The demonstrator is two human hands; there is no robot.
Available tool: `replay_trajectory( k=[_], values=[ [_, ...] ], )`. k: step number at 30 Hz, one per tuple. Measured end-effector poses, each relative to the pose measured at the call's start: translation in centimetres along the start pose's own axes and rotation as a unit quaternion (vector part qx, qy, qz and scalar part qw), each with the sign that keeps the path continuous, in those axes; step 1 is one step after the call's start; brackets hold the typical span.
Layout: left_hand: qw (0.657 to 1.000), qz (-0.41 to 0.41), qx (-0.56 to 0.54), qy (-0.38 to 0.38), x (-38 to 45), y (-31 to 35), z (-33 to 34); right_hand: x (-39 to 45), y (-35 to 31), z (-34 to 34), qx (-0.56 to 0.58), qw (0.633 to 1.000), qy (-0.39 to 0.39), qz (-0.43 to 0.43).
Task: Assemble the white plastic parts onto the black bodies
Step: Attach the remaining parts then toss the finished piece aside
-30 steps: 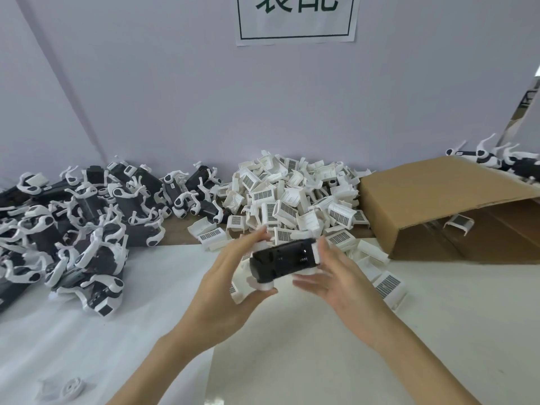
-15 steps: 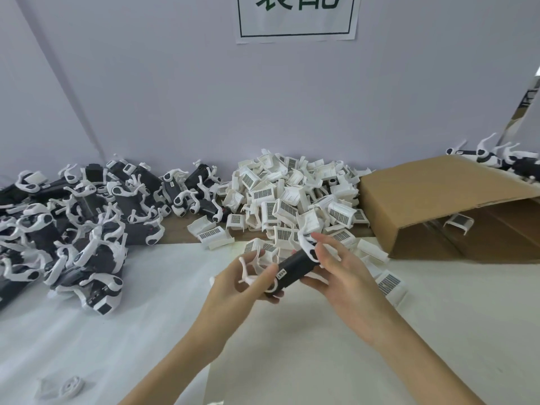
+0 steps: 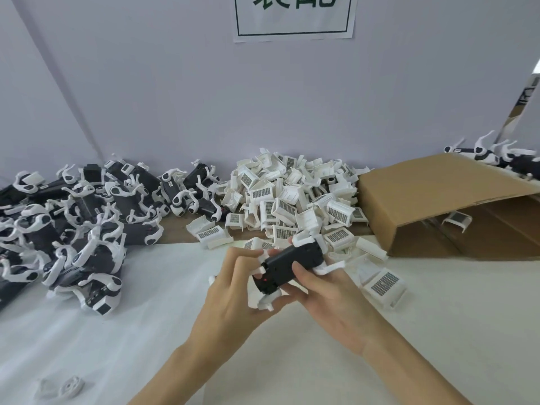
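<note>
A brown cardboard box (image 3: 438, 182) lies on its side at the right of the white-covered table (image 3: 409, 346) — a white paper sign with green characters (image 3: 293, 16) hangs on the pale wall (image 3: 175, 83) behind.

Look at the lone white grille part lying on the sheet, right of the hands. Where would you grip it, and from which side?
Probably across the two plain side walls of the white grille part, coming down from above. It lies grille face up and apart from the pile, so its sides look free, and the slotted face offers little to pinch.
</note>
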State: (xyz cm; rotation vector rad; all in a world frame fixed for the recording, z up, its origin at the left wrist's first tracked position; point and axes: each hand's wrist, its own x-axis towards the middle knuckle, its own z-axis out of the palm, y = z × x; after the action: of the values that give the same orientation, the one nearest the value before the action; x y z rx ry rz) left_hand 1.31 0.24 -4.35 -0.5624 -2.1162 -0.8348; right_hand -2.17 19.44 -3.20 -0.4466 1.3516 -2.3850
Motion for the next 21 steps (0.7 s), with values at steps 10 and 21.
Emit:
replay_trajectory(
  k=[10,21],
  values=[
    [0.924,-0.211,-0.303,-0.097,0.7,1.6,-1.0,0.1,-0.4,-0.3,-0.382,0.865,0.098,-0.312],
    [0.862,-0.309,-0.396,-0.072,1.8,1.4,-1.5,-0.4,1.0,-0.2,-0.578,0.740,0.083,-0.334]
  ],
)
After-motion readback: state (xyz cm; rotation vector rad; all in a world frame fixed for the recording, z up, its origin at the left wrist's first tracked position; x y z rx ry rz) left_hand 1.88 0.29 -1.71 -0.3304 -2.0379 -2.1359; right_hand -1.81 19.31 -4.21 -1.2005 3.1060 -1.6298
